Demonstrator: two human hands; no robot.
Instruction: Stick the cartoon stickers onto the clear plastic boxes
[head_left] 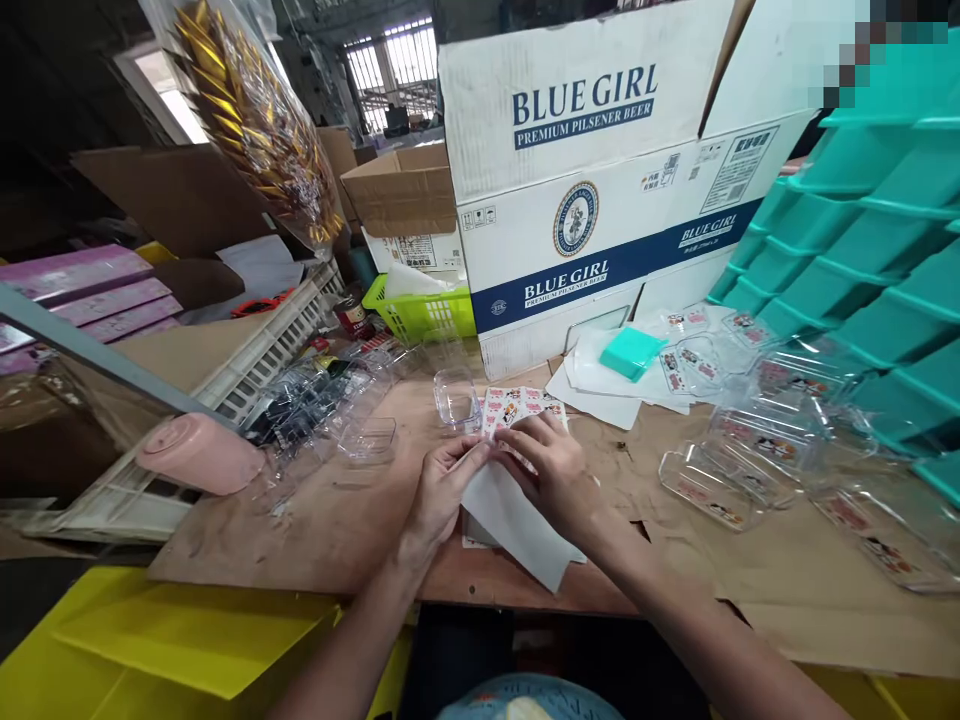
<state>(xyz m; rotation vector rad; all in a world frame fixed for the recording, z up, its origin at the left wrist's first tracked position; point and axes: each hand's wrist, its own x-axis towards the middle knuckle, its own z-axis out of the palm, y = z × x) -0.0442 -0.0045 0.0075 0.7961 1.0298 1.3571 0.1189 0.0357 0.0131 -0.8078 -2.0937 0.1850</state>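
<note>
My left hand (pixel 444 487) pinches the near edge of a printed sticker sheet (pixel 504 402) with red and orange pictures. My right hand (pixel 549 462) is bent over the same sheet, its fingers closed at the sheet's edge close to the left fingertips. A white backing paper (pixel 525 530) hangs down below both hands toward the table's front edge. Just beyond the left fingertips stands a small clear plastic container (pixel 456 398). The exact spot between the fingertips is too small to make out.
Clear containers with stickers (pixel 712 490) lie at the right, beside stacked turquoise bins (pixel 870 290). A large white carton (pixel 570 210) stands behind. At left are a pink roll (pixel 199 455), a clear lid (pixel 367 440) and a green basket (pixel 431 315).
</note>
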